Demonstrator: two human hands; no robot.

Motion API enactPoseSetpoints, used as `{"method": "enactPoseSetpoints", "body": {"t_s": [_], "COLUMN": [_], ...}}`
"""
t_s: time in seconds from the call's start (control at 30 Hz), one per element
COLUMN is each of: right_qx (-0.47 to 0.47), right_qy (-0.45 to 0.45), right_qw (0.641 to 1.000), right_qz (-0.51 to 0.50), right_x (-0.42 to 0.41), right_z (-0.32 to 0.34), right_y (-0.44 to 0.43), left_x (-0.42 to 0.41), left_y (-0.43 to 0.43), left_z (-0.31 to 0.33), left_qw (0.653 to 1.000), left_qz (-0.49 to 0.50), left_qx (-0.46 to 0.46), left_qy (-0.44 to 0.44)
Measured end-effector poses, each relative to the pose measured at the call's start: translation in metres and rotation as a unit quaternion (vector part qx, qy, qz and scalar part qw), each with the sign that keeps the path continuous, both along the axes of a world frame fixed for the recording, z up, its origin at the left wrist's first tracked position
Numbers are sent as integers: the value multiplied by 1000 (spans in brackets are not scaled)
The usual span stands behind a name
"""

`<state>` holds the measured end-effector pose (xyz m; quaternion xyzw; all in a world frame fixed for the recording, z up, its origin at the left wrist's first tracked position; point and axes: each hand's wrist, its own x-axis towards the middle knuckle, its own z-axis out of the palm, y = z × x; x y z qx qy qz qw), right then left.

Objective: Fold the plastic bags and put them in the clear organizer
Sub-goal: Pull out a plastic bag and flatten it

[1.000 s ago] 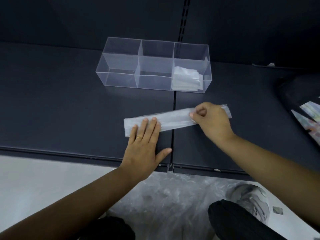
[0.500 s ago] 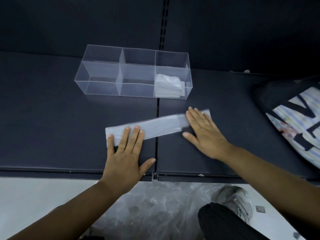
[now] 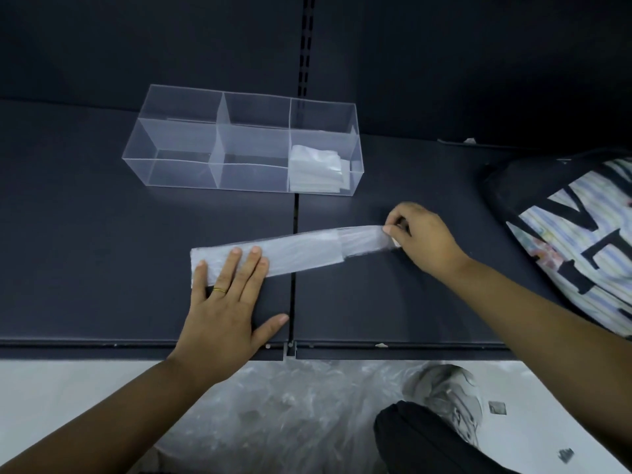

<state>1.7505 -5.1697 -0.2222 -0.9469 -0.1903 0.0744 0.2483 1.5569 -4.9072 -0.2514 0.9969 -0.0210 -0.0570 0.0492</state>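
Now | bag strip (image 3: pixel 301 251) under left fingers (image 3: pixel 233 266) | right fingers (image 3: pixel 390 230) pinch end

The right hand (image 3: pixel 424 241) pinches the plastic bag strip (image 3: pixel 301 251) by its right end on the shelf (image 3: pixel 102 234); left of the grip, the left hand (image 3: pixel 225 302) presses its other end; behind and left of the grip sits the clear organizer (image 3: pixel 253 176), folded bags (image 3: pixel 318 165) in its nearest compartment; right of the grip lies a tote bag (image 3: pixel 581 234).
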Motion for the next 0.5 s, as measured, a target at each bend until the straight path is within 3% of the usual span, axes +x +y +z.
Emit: {"method": "enactPoseSetpoints", "body": {"t_s": [0.13,0.23,0.4,0.5], "right_qx": [69,157,281,317], "right_qy": [162,325,444,483], "right_qw": [983,928,846,816], "right_qz": [-49,-95,-88,-30], "right_x": [-27,-58,-104,-117], "right_z": [16,36,86,109], "right_y": [-17,-25,-16,-2], "left_x": [10,17,7,3], "left_y": [20,22,-53,-89], "left_z": [0,11,35,53], "left_qw": [999,995,968,932], "left_qz": [-48,-86,-153,-102], "left_qx": [-9,-47,-197,-346], "left_qy": [-13,-30,-8,-25]}}
